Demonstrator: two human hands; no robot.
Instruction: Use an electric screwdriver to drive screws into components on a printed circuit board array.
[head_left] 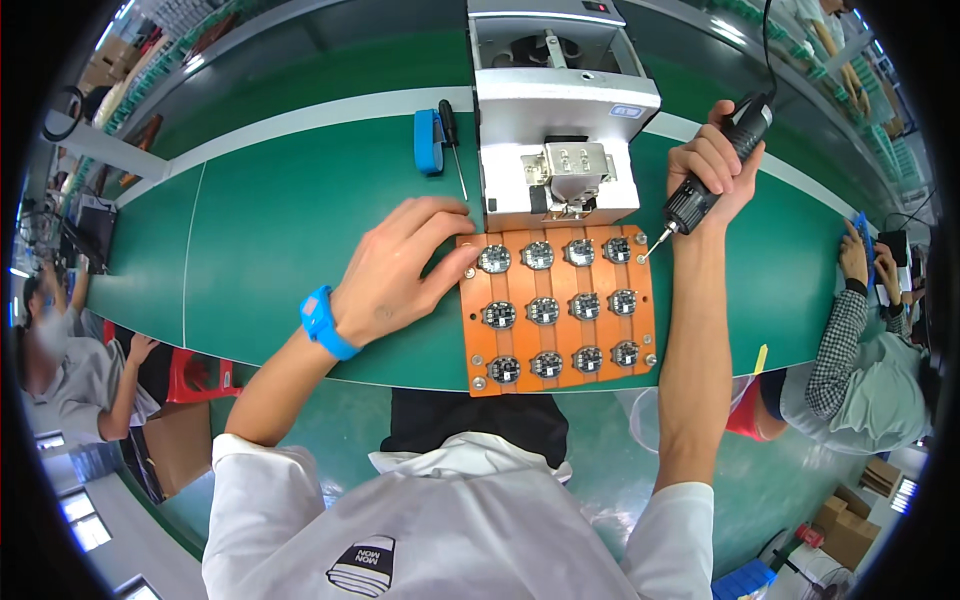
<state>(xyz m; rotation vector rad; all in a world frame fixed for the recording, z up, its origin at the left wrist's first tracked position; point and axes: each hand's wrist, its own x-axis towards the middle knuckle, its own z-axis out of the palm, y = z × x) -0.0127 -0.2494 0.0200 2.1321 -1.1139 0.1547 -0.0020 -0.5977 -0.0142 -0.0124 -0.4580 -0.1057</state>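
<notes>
White shirt [470, 520] was nearest. Before the machine [570, 100] lay the plate [520, 336]. Right hand [714, 165] grasped the driver [692, 205]; left hand [400, 265], fingers loose, touched the plate. If tilted, the bit [657, 244] could slip.

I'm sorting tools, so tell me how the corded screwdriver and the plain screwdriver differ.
The corded screwdriver is held in the right hand; the plain screwdriver lies on the table.
The corded screwdriver has a thick body, the plain screwdriver a slimmer handle.
The corded screwdriver's tip is at the orange plate's right edge; the plain screwdriver's is away from the plate.
Both have black grips and thin shafts.
</notes>
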